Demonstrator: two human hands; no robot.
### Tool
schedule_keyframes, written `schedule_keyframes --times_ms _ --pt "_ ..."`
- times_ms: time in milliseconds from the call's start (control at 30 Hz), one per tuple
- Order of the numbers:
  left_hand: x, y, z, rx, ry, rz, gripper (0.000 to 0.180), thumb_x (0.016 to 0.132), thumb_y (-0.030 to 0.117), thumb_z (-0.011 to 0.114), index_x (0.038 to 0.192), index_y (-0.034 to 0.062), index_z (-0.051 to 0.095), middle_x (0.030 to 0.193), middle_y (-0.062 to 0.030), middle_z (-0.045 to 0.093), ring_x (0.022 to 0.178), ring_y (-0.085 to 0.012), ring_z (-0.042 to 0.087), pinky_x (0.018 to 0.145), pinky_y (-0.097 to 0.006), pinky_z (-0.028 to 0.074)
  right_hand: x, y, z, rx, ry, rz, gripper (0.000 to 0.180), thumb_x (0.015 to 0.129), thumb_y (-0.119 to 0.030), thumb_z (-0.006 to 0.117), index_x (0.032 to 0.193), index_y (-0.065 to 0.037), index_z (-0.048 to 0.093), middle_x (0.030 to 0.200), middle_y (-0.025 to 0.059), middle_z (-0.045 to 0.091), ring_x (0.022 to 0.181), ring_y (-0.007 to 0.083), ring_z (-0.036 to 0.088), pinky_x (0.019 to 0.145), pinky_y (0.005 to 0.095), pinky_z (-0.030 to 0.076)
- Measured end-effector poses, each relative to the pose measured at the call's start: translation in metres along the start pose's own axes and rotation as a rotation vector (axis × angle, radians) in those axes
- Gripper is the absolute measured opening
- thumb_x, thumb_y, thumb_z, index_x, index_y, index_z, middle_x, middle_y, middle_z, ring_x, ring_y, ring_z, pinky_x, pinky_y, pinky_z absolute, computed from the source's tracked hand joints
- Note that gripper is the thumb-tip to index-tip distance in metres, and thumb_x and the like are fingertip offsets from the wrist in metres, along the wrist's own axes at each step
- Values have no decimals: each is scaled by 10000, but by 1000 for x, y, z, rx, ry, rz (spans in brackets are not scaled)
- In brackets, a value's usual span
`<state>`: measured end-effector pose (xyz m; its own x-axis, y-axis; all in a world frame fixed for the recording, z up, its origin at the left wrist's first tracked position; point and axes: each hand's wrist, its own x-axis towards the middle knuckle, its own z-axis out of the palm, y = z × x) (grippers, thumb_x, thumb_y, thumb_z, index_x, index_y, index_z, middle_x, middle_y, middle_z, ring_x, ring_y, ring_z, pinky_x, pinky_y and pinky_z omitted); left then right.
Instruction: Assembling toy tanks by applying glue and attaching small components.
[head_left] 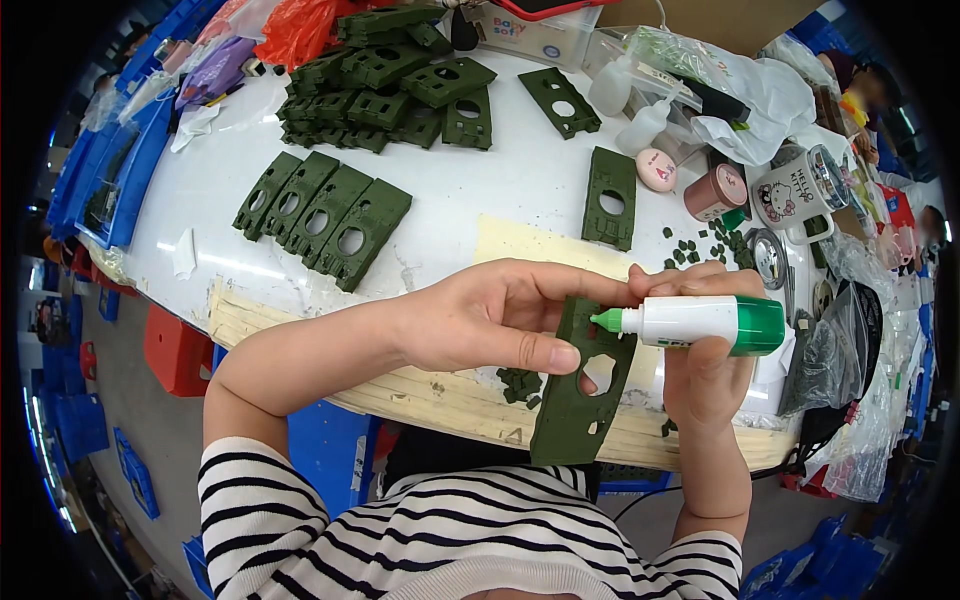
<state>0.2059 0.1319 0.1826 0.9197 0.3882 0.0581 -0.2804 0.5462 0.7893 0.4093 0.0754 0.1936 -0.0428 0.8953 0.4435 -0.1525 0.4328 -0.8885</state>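
Between the thumb and fingers of my left hand is a dark green plastic tank hull part, a flat plate with a large round hole, tilted over the table's front edge. My right hand is wrapped round a white glue bottle with a green base. The bottle lies sideways, its green nozzle pointing left at the upper end of the part. Whether the tip touches the plastic I cannot tell. Small dark green pieces lie on the table just left of the held part.
A heap of similar hull parts stands at the back left, with several in a row before it. Another part lies beyond my hands. Tiny green pieces, a pink jar and a mug stand to the right.
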Motion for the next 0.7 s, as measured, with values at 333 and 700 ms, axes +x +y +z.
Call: schedule_keyframes --times_ms 333,700 --pt "0 0 -2 15 -2 -11 577 848 12 572 1356 -43 304 1313 -157 422 1124 -228 493 880 -413 499 0 1 0 3 4 -15 417 850 -337 623 1033 4 467 914 163 577 904 290 613 836 422 501" --pt "0 0 -2 28 -2 -12 577 846 0 569 1356 -46 302 1315 -152 419 1109 -228 508 876 -409 503 0 0 0 -5 -5 -7 425 847 -348 624 1026 7 473 922 166 582 903 289 613 841 425 500"
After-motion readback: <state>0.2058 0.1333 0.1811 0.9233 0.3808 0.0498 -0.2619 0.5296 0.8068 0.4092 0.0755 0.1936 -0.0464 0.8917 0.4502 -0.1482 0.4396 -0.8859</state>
